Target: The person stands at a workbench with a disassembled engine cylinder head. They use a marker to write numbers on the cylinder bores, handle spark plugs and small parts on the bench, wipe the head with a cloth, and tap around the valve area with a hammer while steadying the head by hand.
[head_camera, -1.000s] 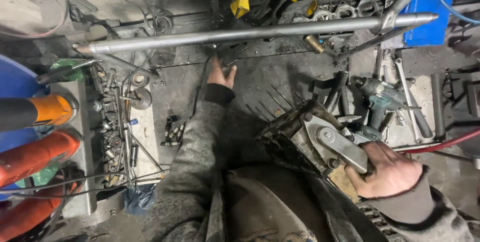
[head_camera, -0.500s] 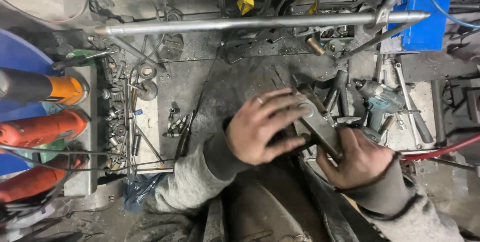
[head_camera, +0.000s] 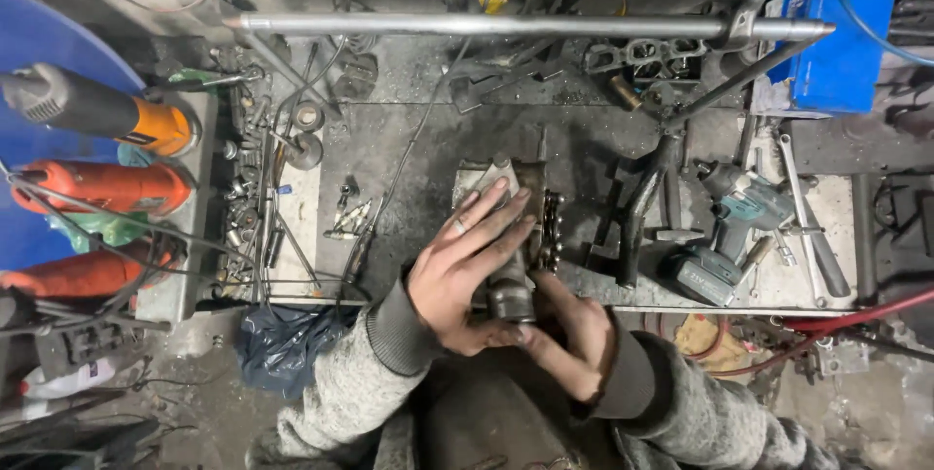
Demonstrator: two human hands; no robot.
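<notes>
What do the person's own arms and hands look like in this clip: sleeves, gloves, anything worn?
Both hands are bare, with no gloves. The left hand has a ring on one finger. Both arms wear grey, flecked knit sleeves ending in darker ribbed cuffs at the wrist. The right hand shows no ring that can be made out.

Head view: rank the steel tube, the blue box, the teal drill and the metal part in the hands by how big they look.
1. steel tube, by far the longest, spanning most of the bench.
2. blue box, partly cut off by the tube.
3. teal drill and metal part look alike; the part is half covered by the left hand, so unranked.
</notes>
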